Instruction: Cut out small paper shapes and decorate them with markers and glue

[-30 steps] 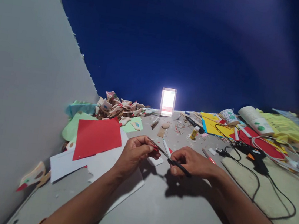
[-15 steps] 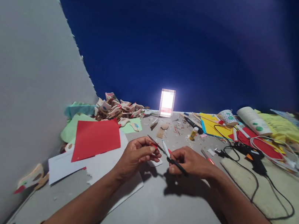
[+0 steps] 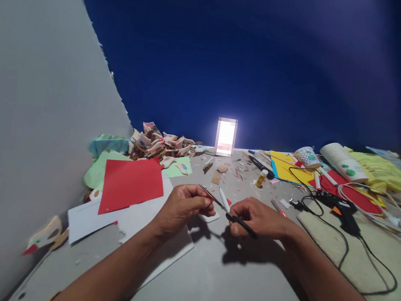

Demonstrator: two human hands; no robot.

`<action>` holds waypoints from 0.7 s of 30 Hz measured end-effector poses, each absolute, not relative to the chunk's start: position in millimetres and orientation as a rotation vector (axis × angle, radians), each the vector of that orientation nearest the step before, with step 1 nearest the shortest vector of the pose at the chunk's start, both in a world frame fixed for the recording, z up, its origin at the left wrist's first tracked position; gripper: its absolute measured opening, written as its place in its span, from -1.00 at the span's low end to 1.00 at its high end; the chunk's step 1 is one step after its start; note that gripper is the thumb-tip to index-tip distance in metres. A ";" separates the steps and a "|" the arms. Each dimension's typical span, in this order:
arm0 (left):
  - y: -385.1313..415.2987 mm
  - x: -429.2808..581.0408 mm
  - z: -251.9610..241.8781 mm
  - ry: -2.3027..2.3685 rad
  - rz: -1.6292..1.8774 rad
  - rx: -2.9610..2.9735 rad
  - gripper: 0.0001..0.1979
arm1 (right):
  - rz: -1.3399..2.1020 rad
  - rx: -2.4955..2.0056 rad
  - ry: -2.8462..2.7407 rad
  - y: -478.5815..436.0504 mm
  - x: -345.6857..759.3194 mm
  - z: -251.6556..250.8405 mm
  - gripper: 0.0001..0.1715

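Note:
My right hand grips a pair of scissors by the dark handles. Their blades are spread in a V and point away and to the left. Pinched between the thumb and fingers of my left hand is a small piece of red paper, mostly hidden by the fingers. One blade passes close beside those fingertips; whether it touches the paper I cannot tell. Left of my hands, a large red sheet lies over white paper.
A pile of painted bird shapes stands at the back left. A glue stick is upright beyond my right hand. To the right, a black glue gun and its cable rest on a pale board. Scraps litter the table's back.
The whole view has shifted very slightly. Both hands keep almost the same pose, with the scissors' blades still apart.

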State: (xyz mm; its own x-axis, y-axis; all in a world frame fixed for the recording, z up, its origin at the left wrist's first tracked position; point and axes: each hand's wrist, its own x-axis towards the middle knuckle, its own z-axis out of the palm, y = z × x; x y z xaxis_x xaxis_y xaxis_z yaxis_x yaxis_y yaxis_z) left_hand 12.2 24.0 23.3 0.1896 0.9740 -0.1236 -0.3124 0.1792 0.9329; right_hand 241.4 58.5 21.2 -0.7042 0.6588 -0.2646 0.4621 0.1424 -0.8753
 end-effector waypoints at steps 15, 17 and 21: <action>23.4 8.9 20.7 0.974 1.052 0.991 -0.90 | 1.554 -1.157 -2.240 58.9 241.5 21.3 -0.61; 23.8 8.6 20.9 0.976 1.047 0.996 -0.90 | 1.551 -1.146 -2.244 59.3 242.0 20.8 -0.59; 24.3 8.6 22.3 0.976 1.042 1.002 -0.90 | 1.564 -1.139 -2.245 59.3 242.9 21.0 -0.59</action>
